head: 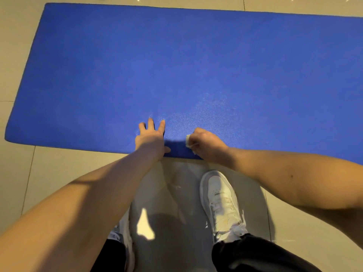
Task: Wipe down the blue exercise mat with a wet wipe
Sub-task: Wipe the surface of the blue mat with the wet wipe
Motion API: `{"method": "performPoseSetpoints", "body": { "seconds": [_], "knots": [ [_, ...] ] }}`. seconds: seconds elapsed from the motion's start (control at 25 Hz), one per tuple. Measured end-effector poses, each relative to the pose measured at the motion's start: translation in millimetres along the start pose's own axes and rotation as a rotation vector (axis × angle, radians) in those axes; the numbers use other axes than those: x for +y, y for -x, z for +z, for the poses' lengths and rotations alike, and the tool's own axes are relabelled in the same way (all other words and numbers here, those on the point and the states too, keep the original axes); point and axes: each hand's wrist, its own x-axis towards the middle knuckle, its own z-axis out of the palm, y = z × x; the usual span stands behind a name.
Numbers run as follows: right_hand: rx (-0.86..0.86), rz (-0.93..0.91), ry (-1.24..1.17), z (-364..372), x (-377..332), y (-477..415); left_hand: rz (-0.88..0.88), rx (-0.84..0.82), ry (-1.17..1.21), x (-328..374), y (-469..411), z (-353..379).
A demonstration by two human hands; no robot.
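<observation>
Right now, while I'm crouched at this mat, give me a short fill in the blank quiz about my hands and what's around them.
The left hand rests flat, fingers spread, on the ____ mat.
The right hand grips a crumpled white ____ at the mat's near edge.
The shoe on the tiled floor is ____.
Missing words: blue; wipe; white.

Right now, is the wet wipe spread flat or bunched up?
Bunched up: the wet wipe is a small white wad gripped in the right hand.
</observation>
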Motion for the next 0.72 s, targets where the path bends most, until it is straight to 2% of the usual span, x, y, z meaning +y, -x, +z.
{"method": "performPoseSetpoints", "body": {
  "seconds": [0.2,0.28,0.4,0.56,0.72],
  "knots": [
    [-0.063,-0.099,0.049,9.7,-25.3,-13.4,0.000,0.026,-0.003,-0.1,0.6,1.4],
    [-0.036,-0.139,0.040,9.8,-20.5,-7.3,0.002,0.034,0.014,0.9,0.8,1.4],
    [-0.030,-0.082,0.065,5.2,-5.3,-2.2,-0.005,0.039,-0.002,1.2,1.5,1.9],
    [0.070,-0.065,0.039,4.2,13.8,8.6,-0.006,0.042,-0.005,1.8,0.8,2.3],
    [0.012,-0.018,0.101,-8.7,28.0,13.6,-0.009,0.047,-0.001,1.7,-1.0,3.3]
  ]
}}
